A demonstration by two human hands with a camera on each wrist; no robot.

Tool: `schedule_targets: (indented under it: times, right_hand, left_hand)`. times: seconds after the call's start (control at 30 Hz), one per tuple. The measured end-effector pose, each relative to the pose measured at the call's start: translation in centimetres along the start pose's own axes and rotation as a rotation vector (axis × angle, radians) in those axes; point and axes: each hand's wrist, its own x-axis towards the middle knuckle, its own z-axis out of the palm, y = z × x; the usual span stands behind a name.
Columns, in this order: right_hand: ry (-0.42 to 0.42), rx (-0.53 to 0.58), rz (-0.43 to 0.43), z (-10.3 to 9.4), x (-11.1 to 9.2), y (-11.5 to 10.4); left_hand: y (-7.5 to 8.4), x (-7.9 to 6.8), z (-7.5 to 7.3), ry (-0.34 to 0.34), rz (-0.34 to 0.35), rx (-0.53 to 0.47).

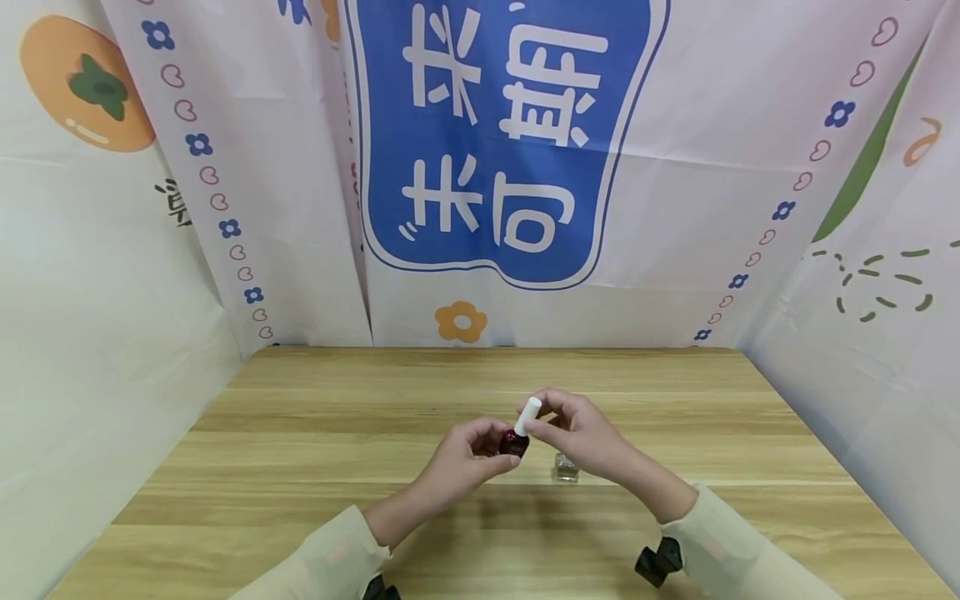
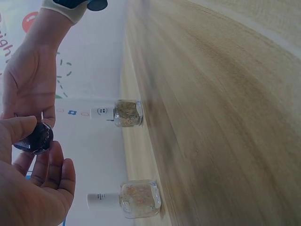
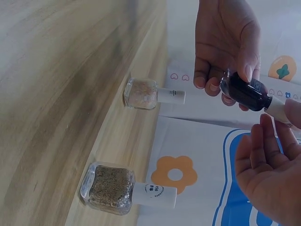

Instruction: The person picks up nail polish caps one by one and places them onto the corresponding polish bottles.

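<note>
A dark red nail polish bottle [image 1: 513, 444] is held in the fingers of my left hand [image 1: 459, 462], above the table. It leans slightly, its tall white cap [image 1: 528, 414] pointing up and to the right. My right hand [image 1: 581, 433] pinches that cap between thumb and fingers. In the right wrist view the cap meets the bottle's neck. Below my right hand, a gold glitter nail polish bottle [image 3: 110, 188] with a white cap stands upright on the table. Nearer my left hand stands a clear nail polish bottle [image 2: 140, 198] with pale pinkish glitter, also white-capped; the head view mostly hides it.
Both hands are over a wood-grain table [image 1: 337, 400]. A printed white curtain [image 1: 667, 250] with a blue panel rises behind its far edge, and pale cloth [image 1: 90, 333] hangs along both sides. Black wrist devices [image 1: 658, 562] sit at the sleeve cuffs.
</note>
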Motion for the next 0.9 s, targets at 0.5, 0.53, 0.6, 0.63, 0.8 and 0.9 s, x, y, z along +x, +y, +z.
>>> schedule_targets:
  times: [0.5,0.53,0.6,0.63,0.8,0.9]
  right_hand:
    - [0.120,0.016,0.073,0.87,-0.01,0.02]
    - [0.124,0.018,0.074,0.90,-0.01,0.04]
    - [0.125,0.020,0.076,0.95,0.00,0.10]
    - [0.123,0.023,0.076,0.94,0.00,0.13]
    - [0.104,0.021,0.058,0.54,-0.02,0.19]
    - [0.079,0.033,0.042,0.14,-0.03,0.09]
  left_hand:
    - [-0.14,0.11,0.10,-0.003,-0.011,-0.013]
    - [-0.17,0.12,0.11,-0.003,-0.010,-0.013]
    - [-0.14,0.12,0.12,-0.003,-0.010,-0.015]
    - [-0.15,0.12,0.11,-0.003,-0.011,-0.015]
    - [-0.09,0.13,0.02,-0.001,-0.005,-0.007]
    - [0.01,0.10,-0.08,0.000,-0.004,-0.003]
